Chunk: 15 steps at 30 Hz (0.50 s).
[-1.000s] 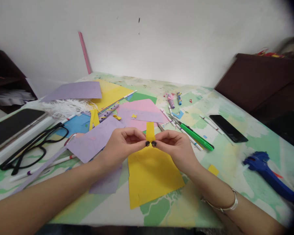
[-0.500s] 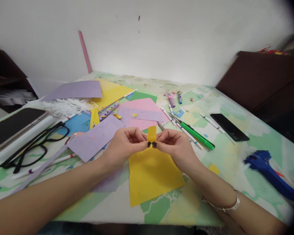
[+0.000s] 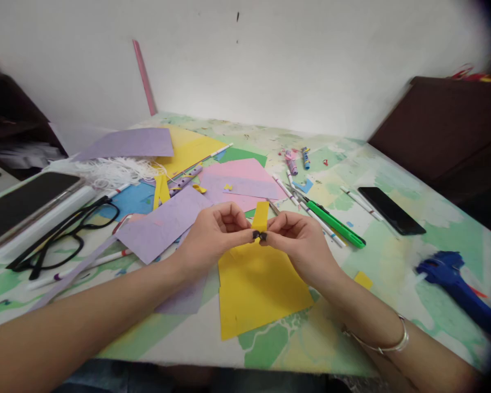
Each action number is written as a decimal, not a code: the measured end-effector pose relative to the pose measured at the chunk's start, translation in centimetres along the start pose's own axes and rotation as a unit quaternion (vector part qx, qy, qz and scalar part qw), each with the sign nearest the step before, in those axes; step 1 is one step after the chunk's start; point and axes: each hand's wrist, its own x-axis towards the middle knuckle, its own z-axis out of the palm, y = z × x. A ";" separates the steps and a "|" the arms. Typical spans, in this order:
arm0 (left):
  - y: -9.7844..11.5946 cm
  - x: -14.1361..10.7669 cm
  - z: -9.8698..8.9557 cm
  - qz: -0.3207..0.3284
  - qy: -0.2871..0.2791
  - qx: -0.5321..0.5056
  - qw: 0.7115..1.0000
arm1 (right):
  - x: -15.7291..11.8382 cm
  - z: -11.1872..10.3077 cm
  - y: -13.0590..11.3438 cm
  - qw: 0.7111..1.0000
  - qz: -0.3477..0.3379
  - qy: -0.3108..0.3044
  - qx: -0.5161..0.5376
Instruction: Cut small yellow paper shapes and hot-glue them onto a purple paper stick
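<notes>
A short yellow paper strip [image 3: 261,214] stands up between my two hands. My left hand [image 3: 223,229] pinches its lower end from the left, and my right hand [image 3: 292,234] pinches it from the right, with the thumb tips touching. Both hands are closed, and the bottom of the strip is hidden behind the thumbs. Below them a yellow paper sheet [image 3: 262,295] lies on the patterned table. To the left of my left hand lies a purple paper piece [image 3: 163,224]. A green utility knife [image 3: 335,222] rests right of my right hand.
Black eyeglasses [image 3: 71,240] and a dark tablet-like slab [image 3: 28,204] lie at left, near white string [image 3: 110,172]. Pink paper [image 3: 245,172] is behind the hands. A black phone [image 3: 390,210] and a blue glue gun [image 3: 454,278] lie at right. A wall bounds the table's back.
The yellow strip has tilted slightly to the right between my fingers, and my thumbs have shifted a little. The whole view has moved slightly. Both hands keep their pinch.
</notes>
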 end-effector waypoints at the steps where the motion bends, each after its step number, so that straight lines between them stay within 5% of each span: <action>1: 0.1 0.0 0.0 0.002 0.000 0.001 1.000 | 0.0 0.0 0.0 1.000 -0.002 -0.002 0.003; 8: 0.1 0.1 -0.1 -0.011 -0.006 0.017 1.000 | 0.0 0.1 -0.2 0.999 -0.002 -0.005 0.037; 15: -0.2 0.2 -0.5 0.075 -0.061 0.151 0.984 | 0.0 0.1 -0.4 0.999 0.001 -0.018 0.048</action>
